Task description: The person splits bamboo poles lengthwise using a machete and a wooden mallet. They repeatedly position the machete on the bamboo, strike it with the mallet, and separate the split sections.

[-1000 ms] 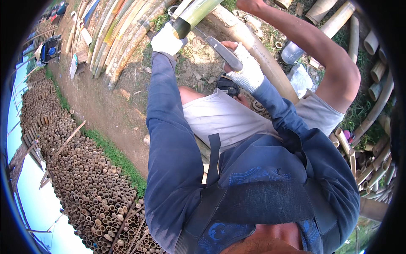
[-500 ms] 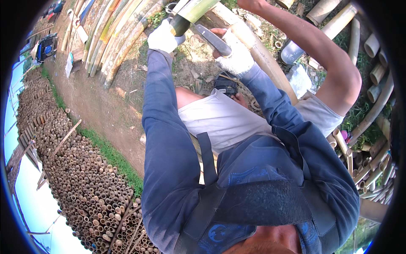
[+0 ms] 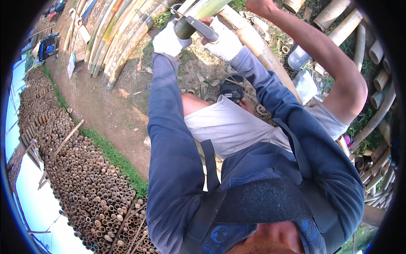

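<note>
My left hand (image 3: 168, 40) is clamped around one green bamboo pole (image 3: 198, 15); my right hand (image 3: 226, 42) is closed on one dark blade (image 3: 202, 28) lying across it. The pole looks stiff, smooth and probably heavy, so I hold near its cut end.

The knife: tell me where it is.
In the head view, the knife is at top centre, held in the gloved right hand, its blade against the green bamboo pole that the gloved left hand grips.

Both arms stretched forward, left grip (image 3: 168, 40) closed, right grip (image 3: 226, 43) closed, both gloved
</note>
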### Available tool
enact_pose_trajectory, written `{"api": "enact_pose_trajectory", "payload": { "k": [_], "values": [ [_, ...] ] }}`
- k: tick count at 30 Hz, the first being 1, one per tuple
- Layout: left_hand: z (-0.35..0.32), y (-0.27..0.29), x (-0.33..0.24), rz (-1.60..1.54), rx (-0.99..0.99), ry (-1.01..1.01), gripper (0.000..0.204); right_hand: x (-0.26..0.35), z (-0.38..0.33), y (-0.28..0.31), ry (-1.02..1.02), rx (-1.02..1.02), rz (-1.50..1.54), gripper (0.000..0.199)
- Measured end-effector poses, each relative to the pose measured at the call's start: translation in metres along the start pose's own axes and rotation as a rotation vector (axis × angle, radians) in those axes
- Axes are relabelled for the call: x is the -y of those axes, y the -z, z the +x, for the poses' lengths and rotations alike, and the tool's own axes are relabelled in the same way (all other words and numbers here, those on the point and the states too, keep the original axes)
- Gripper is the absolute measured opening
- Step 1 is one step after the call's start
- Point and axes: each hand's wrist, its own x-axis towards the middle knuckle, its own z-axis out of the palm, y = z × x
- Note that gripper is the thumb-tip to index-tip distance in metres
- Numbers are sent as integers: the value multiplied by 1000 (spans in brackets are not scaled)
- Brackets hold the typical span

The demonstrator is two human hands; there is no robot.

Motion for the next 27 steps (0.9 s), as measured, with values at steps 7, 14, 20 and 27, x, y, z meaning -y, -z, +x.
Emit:
{"api": "enact_pose_trajectory", "payload": {
  "k": [7,14,20,27],
  "values": [
    [-5,-9,7,32,-2,-36,93,71,-190,109,-192,194,-426,60],
    [2,-10,8,31,1,-21,92,36,-69,41,-174,59,-201,61],
    [3,-6,5,72,118,45,95,30,-72,42,-270,116,-117,62],
    [0,-28,22,-58,-45,-86,103,114,-187,116,-246,147,-334,56]
  ]
}}
